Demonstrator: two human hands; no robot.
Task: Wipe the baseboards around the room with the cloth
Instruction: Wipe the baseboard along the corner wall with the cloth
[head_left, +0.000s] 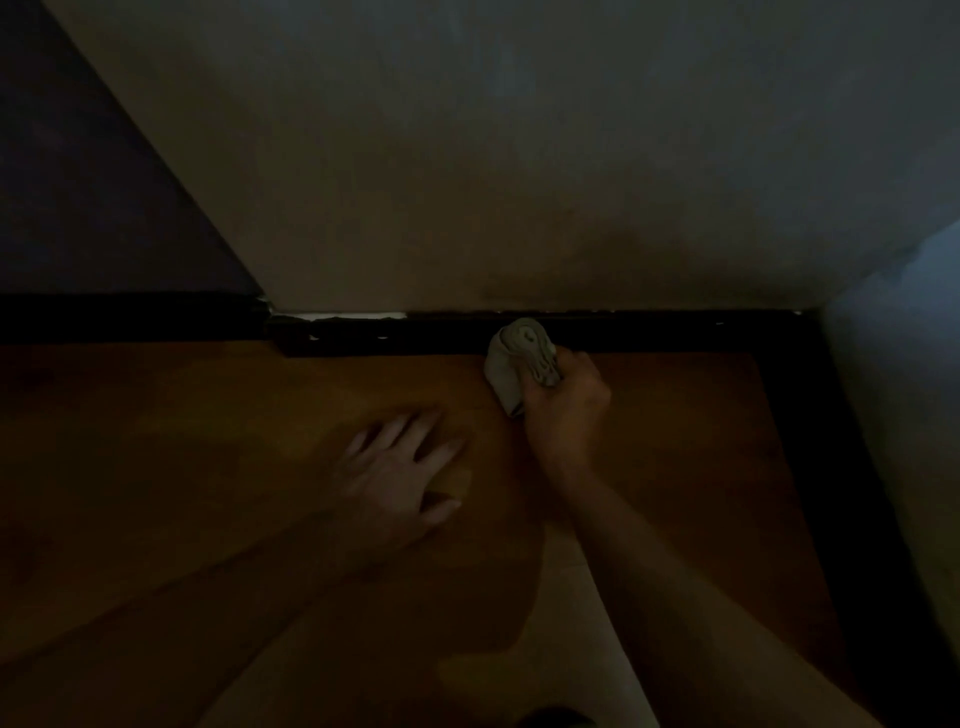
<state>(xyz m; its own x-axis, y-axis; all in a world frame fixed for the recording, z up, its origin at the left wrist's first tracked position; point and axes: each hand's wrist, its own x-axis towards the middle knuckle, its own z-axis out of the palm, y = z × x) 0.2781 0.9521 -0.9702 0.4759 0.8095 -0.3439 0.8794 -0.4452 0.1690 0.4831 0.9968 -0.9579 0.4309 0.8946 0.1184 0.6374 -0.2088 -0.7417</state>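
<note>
Head view, in dim light, looks down on a dark baseboard (649, 332) running along the foot of a pale wall (467, 182). The person's right hand (566, 410) sits just in front of the baseboard, its grip closed round a bunched grey-green cloth (519, 358). The fingers curl over the cloth's folds. The rounded upper end of the cloth sticks out beyond the knuckles and lies against the face of the baseboard, about midway along its visible run. A loose tail of the cloth hangs on the floor side of the baseboard; whether it touches the floor cannot be told.

The left hand (400, 467) lies on the orange-brown floor (208, 441), well back from the baseboard and to the left of the cloth. Its grip is wide, fingers straight, spread and pointing toward the baseboard, holding nothing. The hand looks slightly blurred.

Along the baseboard's top edge, left of the cloth, runs a thin white strip (353, 315). At its right end the baseboard turns a corner and continues toward the person beside a bluish side wall (909, 415). Past the baseboard's left end rises a darker wall surface (78, 182). Farther from the baseboard, between the two forearms, lies a paler patch of floor (571, 649).
</note>
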